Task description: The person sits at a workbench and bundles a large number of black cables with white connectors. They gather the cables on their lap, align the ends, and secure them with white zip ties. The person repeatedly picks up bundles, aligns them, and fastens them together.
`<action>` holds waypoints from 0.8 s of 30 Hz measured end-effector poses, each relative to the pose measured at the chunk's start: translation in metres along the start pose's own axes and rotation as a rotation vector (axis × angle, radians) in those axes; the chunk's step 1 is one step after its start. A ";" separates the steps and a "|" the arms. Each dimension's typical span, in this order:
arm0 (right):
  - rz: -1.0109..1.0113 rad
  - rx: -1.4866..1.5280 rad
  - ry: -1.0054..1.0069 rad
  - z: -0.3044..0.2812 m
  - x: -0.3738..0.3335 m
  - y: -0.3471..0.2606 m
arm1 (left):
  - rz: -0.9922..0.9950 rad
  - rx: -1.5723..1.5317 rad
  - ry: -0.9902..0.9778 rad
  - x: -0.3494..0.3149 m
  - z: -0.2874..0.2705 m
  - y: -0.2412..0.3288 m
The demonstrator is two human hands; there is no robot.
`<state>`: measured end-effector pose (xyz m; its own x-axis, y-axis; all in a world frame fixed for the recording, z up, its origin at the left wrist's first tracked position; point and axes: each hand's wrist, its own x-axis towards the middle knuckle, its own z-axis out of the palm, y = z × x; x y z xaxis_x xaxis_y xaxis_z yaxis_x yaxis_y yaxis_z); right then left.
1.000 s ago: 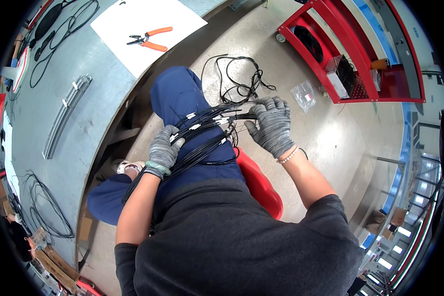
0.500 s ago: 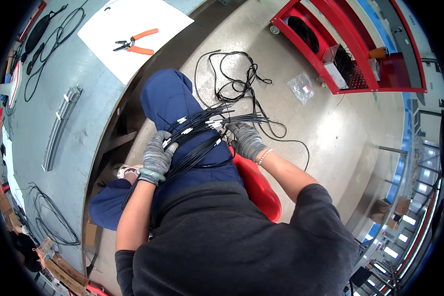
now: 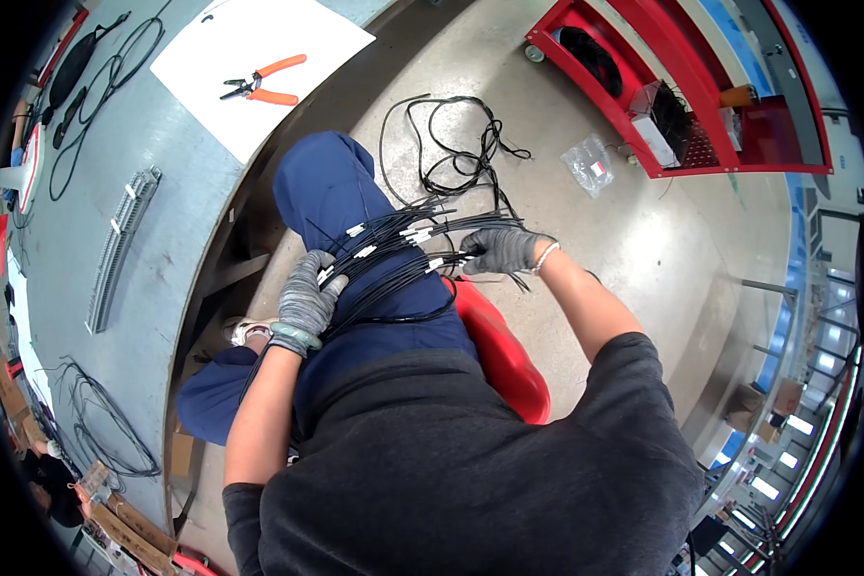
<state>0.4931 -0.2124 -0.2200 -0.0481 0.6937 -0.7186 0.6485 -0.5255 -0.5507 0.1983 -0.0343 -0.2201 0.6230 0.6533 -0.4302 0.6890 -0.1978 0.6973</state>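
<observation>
Head view, looking down over your own lap: you sat on a red stool point(image 3: 497, 357), wearing a dark grey shirt and blue trousers, with one knee raised toward the worktop point(image 3: 115, 144).

Your left hand point(image 3: 307, 298), in a grey knit glove with a pale green bangle at the wrist, was closed around a bundle of thin black wires point(image 3: 394, 259) lying across your thigh. Your right hand point(image 3: 501, 250), gloved the same way, was pinched shut on the far ends of those wires, just to the right of the knee. The two hands were apart, with the bundle stretched between them. Small white tags point(image 3: 418, 233) showed on several wires, fanned out near the right hand.

Beyond the knee, a loose tangle of black cable point(image 3: 451, 154) lay on the concrete floor point(image 3: 605, 250). A small clear plastic bag point(image 3: 590, 165) lay on the floor near a red metal shelf cart point(image 3: 686, 96) at the upper right.

To your left curved the grey worktop. On it lay a white sheet point(image 3: 259, 58) with orange-handled pliers point(image 3: 264, 86) on top, a long grey toothed rail point(image 3: 120, 245) further down, and black cords point(image 3: 96, 77) coiled at the far upper edge. More black cable point(image 3: 96, 422) lay looped at the lower left.
</observation>
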 end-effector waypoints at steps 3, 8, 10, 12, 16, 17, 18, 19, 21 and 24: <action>-0.103 0.403 -0.144 -0.012 -0.009 0.009 | 0.018 0.056 0.012 -0.003 -0.004 0.008; -0.132 0.573 -0.174 -0.016 -0.009 0.009 | 0.110 0.147 0.052 -0.011 -0.010 0.017; -0.131 0.637 -0.206 -0.017 -0.012 0.002 | 0.127 0.186 0.068 -0.013 -0.011 0.020; -0.127 0.615 -0.212 -0.019 -0.011 0.001 | 0.116 0.193 0.066 -0.014 -0.013 0.021; -0.123 0.580 -0.182 -0.018 -0.008 0.005 | 0.149 0.211 0.082 -0.016 -0.012 0.020; -0.105 0.598 -0.183 -0.018 -0.008 0.005 | 0.144 0.206 0.075 -0.016 -0.013 0.020; -0.089 0.616 -0.185 -0.018 -0.009 0.004 | 0.138 0.203 0.068 -0.016 -0.013 0.020; -0.072 0.634 -0.188 -0.018 -0.010 0.003 | 0.131 0.199 0.062 -0.016 -0.014 0.020; -0.069 0.657 -0.194 -0.017 -0.009 0.003 | 0.143 0.186 0.061 -0.016 -0.013 0.017; -0.070 0.643 -0.216 -0.018 -0.006 0.005 | 0.166 0.179 0.036 -0.018 -0.016 0.018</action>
<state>0.5100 -0.2106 -0.2109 -0.2673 0.6580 -0.7040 0.0609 -0.7176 -0.6938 0.1938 -0.0374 -0.1904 0.7216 0.6260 -0.2956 0.6351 -0.4287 0.6425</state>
